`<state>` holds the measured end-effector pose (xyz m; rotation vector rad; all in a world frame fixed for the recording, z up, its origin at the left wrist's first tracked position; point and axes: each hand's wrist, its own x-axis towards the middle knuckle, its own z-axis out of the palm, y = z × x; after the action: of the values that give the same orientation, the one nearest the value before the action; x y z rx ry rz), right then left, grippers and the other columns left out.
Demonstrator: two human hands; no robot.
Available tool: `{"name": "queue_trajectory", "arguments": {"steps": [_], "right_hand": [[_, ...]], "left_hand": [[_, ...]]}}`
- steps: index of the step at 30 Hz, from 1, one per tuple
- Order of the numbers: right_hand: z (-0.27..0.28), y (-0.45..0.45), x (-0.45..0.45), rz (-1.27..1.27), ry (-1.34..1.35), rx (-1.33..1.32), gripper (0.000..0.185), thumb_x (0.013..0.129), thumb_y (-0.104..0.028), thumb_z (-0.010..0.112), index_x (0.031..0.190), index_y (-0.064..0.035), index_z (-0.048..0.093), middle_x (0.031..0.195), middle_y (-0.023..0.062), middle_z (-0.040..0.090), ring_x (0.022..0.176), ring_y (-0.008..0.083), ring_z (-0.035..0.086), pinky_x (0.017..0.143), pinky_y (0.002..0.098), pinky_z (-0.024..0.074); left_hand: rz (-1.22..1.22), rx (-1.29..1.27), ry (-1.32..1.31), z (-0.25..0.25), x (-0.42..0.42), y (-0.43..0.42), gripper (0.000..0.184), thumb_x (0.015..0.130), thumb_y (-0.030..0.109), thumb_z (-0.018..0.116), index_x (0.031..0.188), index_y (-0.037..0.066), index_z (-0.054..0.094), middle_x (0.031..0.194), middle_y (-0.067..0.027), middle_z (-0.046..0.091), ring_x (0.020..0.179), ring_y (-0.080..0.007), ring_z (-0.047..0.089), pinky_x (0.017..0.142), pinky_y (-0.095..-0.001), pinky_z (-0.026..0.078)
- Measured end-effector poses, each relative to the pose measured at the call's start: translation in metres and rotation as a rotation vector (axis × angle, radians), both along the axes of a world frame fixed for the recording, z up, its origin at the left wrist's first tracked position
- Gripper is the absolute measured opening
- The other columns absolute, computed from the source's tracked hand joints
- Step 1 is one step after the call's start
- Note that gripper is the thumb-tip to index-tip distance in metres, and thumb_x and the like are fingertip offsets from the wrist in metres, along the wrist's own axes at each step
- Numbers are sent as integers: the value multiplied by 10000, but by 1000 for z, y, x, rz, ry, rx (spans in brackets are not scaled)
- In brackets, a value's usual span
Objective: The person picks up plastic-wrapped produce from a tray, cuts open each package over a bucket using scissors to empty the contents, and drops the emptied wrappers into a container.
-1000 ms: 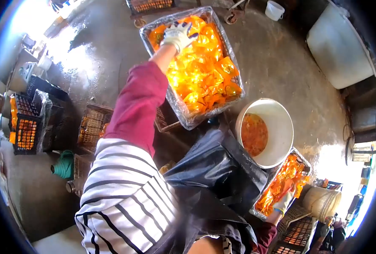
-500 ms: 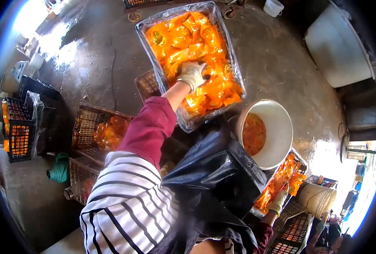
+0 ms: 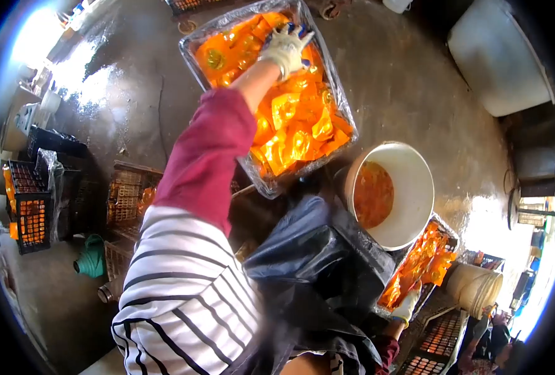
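Fingers [image 3: 302, 42] of the left hand [image 3: 283, 52], in a pale glove with dark blue patches, are spread apart over glossy orange pepper pieces [image 3: 285, 112], at the upper centre of the frame; they look released, with nothing clasped. Around those pieces is a lined crate [image 3: 341, 103], its clear plastic liner folded over the rim, set at a slant. A maroon sleeve [image 3: 208, 147] and a black-and-white striped garment [image 3: 180, 281] run from the wrist down to the lower left.

At the lower right, the right hand [image 3: 407, 305], also in a pale glove, is at the near edge of a second heap of orange pieces [image 3: 418, 267] in another crate; its fingers are small and partly hidden, so whether they grip anything cannot be told. Between the two heaps, right of centre, is a white bucket [image 3: 416, 201] with its mouth facing the viewer and orange-red contents inside. Black plastic [image 3: 302, 250] covers the lower centre.

Farther out, a brown crate [image 3: 124, 197] holding something orange, a green container [image 3: 90, 257] and a black crate [image 3: 32, 219] are at the left. A large pale tub [image 3: 497, 59] is at the upper right, above wet grey floor [image 3: 408, 87].
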<state>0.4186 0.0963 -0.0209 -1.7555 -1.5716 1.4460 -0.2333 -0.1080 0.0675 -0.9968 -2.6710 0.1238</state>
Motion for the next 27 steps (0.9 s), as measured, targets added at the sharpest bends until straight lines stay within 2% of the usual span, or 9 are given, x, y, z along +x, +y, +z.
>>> {"name": "queue_trajectory", "arguments": {"steps": [3,10,15,18,19,20,22,26,27], "right_hand": [[-7,3,-3,17,-6,-6,427,911,-120,384,1336,-82,387,1176,81,531,997,183,540,835,291,458],[-38,26,22,134,63,59,426,908,-136,415,1330,-83,399,1136,77,551,962,181,547,819,290,459],[-17,14,28,339,-199,248,433,925,-121,361,1357,-107,383,1158,66,552,975,163,542,860,282,436],[4,3,22,146,119,66,378,925,-183,434,1286,-73,443,1083,57,581,918,164,566,805,283,463],[12,-4,17,61,280,-24,362,924,-212,471,1250,-56,474,1050,53,594,896,167,577,776,284,478],[15,-9,16,-25,439,-117,354,923,-241,509,1214,-39,505,1017,49,607,874,170,588,748,285,494],[-27,21,50,148,263,125,344,949,-241,442,1231,-52,498,1082,40,585,912,145,577,780,271,485],[25,-16,6,78,369,33,399,967,-233,379,1330,-68,398,1113,55,574,961,145,570,800,280,484],[20,-9,0,169,190,189,401,963,-253,389,1324,-78,408,1056,48,594,908,158,577,760,293,489]], "left_hand": [[68,-48,-142,-37,-25,16,741,718,464,688,1345,201,394,1419,-134,313,1227,-362,393,981,-488,359],[-9,-97,-313,-39,29,-4,667,735,405,685,1310,181,431,1369,-177,356,1121,-346,496,935,-413,420],[36,70,-536,-49,37,-50,625,770,379,657,1306,157,426,1234,-133,537,1109,-253,537,917,-374,441],[124,717,-621,-41,36,-63,485,737,339,690,1133,83,576,1049,-146,637,975,-264,612,804,-360,481],[265,1007,-945,-30,41,-69,446,712,337,719,1014,25,617,949,-117,663,884,-224,639,716,-330,497],[93,1558,-1392,-28,46,-75,406,748,325,718,992,20,608,925,-80,655,847,-191,635,682,-313,513],[-117,1969,-1781,-30,65,-78,306,848,187,635,1106,45,552,1078,-149,606,979,-303,592,831,-443,496],[-167,2289,-1847,-38,107,-42,320,839,155,643,1107,30,521,1093,-164,589,1003,-343,570,870,-487,480],[-244,2353,-1883,-43,122,-28,311,851,129,617,1114,1,510,1089,-171,590,991,-342,572,880,-494,474]]}}
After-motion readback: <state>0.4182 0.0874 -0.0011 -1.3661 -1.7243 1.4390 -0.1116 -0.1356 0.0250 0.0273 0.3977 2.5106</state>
